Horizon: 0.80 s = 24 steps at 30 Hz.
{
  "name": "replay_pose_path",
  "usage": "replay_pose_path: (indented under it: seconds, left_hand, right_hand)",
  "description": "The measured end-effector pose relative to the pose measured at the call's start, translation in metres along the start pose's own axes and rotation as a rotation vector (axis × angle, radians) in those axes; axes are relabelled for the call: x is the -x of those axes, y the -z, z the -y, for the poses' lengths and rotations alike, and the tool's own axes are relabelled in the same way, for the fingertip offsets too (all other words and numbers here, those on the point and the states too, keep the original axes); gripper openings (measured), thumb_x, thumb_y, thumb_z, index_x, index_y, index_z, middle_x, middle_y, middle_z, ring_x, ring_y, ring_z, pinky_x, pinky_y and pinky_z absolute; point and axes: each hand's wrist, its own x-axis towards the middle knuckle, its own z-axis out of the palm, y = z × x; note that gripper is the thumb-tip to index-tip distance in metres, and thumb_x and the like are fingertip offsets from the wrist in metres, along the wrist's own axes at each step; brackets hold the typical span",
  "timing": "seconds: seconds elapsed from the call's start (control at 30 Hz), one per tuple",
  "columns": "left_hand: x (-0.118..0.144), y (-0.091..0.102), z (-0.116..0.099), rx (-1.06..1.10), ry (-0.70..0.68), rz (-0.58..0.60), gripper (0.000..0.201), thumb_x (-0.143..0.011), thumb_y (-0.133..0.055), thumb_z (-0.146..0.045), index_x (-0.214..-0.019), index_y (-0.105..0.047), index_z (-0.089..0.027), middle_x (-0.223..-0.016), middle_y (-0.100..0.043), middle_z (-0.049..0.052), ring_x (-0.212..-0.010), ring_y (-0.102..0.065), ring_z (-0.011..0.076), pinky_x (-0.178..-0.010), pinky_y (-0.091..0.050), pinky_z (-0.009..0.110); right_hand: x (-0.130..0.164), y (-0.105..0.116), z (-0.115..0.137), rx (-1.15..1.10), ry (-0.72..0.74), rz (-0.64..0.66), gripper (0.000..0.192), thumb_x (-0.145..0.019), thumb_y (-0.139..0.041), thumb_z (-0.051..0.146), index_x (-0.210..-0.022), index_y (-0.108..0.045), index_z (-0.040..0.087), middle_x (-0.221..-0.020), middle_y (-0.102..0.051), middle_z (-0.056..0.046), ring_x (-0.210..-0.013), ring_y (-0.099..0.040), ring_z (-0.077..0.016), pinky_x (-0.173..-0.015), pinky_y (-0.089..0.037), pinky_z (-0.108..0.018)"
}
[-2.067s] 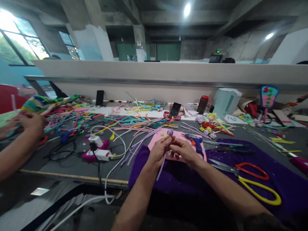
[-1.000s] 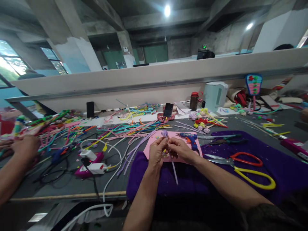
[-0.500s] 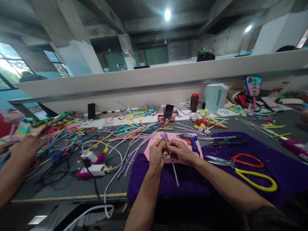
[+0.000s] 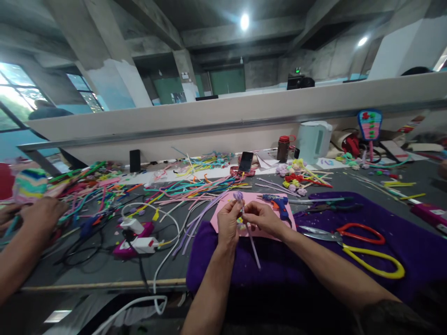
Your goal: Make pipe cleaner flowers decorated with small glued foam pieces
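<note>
Between my hands is a small lilac pipe-cleaner flower (image 4: 238, 196) with a pale lilac stem (image 4: 254, 251) slanting down below them. My left hand (image 4: 227, 222) is closed, pinching the flower just under its head. Closed on the stem right beside it is my right hand (image 4: 262, 218), its fingertips close to the left ones. Both hands are over a pink sheet (image 4: 218, 216) with small scraps on it. A blue and orange glue gun (image 4: 282, 207) lies on the sheet beyond my right hand. The exact grip of the fingertips is partly hidden.
Scissors with red and yellow handles (image 4: 349, 239) and pliers (image 4: 328, 207) lie on purple cloth (image 4: 412, 246) at right. Power strips (image 4: 132, 246) and cables are at left. Pipe cleaners (image 4: 195, 188) cover the back. A co-worker's hands (image 4: 44, 214) work at far left.
My right fingers have shifted slightly on the stem, and the stem tilts a little differently. At far left, the co-worker's striped piece has turned to face the camera more.
</note>
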Motion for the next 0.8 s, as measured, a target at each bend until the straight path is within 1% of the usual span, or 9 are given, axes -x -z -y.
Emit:
replay_pose_path:
  seconds: [0.07, 0.2, 0.33, 0.5, 0.67, 0.8]
  left_hand:
    - [0.0, 0.001, 0.001, -0.011, 0.004, 0.039, 0.022, -0.06, -0.07, -0.031, -0.072, -0.067, -0.012, -0.063, -0.057, -0.001, -0.056, -0.05, 0.0075, -0.052, -0.037, 0.019]
    - [0.001, 0.001, 0.003, -0.02, 0.047, 0.108, 0.025, -0.062, -0.069, -0.032, -0.075, -0.066, -0.012, -0.06, -0.055, -0.002, -0.049, -0.046, 0.0063, -0.046, -0.034, 0.019]
    - [0.002, 0.002, 0.004, -0.027, 0.121, 0.165, 0.031, -0.06, -0.07, -0.032, -0.084, -0.065, -0.013, -0.062, -0.055, -0.002, -0.047, -0.045, 0.0059, -0.045, -0.033, 0.019]
    - [0.001, 0.005, 0.002, 0.001, 0.184, 0.186, 0.037, -0.059, -0.071, -0.033, -0.09, -0.065, -0.013, -0.067, -0.058, 0.0, -0.049, -0.047, 0.0062, -0.047, -0.036, 0.019]
    - [0.0, 0.005, -0.001, 0.059, 0.187, 0.197, 0.032, -0.063, -0.068, -0.034, -0.086, -0.065, -0.012, -0.067, -0.058, 0.0, -0.051, -0.05, 0.0069, -0.046, -0.037, 0.019]
    - [0.001, 0.003, -0.003, 0.057, 0.19, 0.163, 0.029, -0.06, -0.071, -0.033, -0.079, -0.064, -0.012, -0.061, -0.057, -0.001, -0.048, -0.049, 0.0079, -0.045, -0.038, 0.021]
  right_hand:
    - [0.0, 0.0, -0.002, -0.029, 0.028, -0.001, 0.02, -0.071, -0.061, 0.034, -0.075, -0.051, 0.016, -0.063, -0.056, 0.003, -0.044, -0.05, -0.0067, -0.04, -0.039, -0.019]
    - [0.0, -0.001, -0.001, -0.062, 0.089, 0.006, 0.017, -0.077, -0.053, 0.031, -0.071, -0.051, 0.016, -0.062, -0.053, 0.004, -0.045, -0.048, -0.0057, -0.042, -0.039, -0.018]
    - [0.001, 0.0, 0.002, -0.105, 0.074, -0.018, 0.019, -0.078, -0.052, 0.032, -0.069, -0.05, 0.016, -0.059, -0.049, 0.005, -0.044, -0.047, -0.0057, -0.041, -0.038, -0.018]
    - [0.001, 0.002, 0.006, -0.123, 0.018, -0.008, 0.025, -0.077, -0.053, 0.039, -0.067, -0.048, 0.017, -0.054, -0.048, 0.005, -0.041, -0.045, -0.0057, -0.04, -0.036, -0.019]
    - [0.004, 0.001, 0.011, -0.091, 0.027, 0.007, 0.028, -0.077, -0.053, 0.041, -0.064, -0.047, 0.017, -0.053, -0.048, 0.005, -0.04, -0.044, -0.0055, -0.039, -0.034, -0.018]
    - [0.004, 0.0, 0.008, -0.032, 0.058, 0.005, 0.027, -0.078, -0.051, 0.04, -0.065, -0.049, 0.017, -0.052, -0.05, 0.005, -0.04, -0.045, -0.0062, -0.04, -0.035, -0.018]
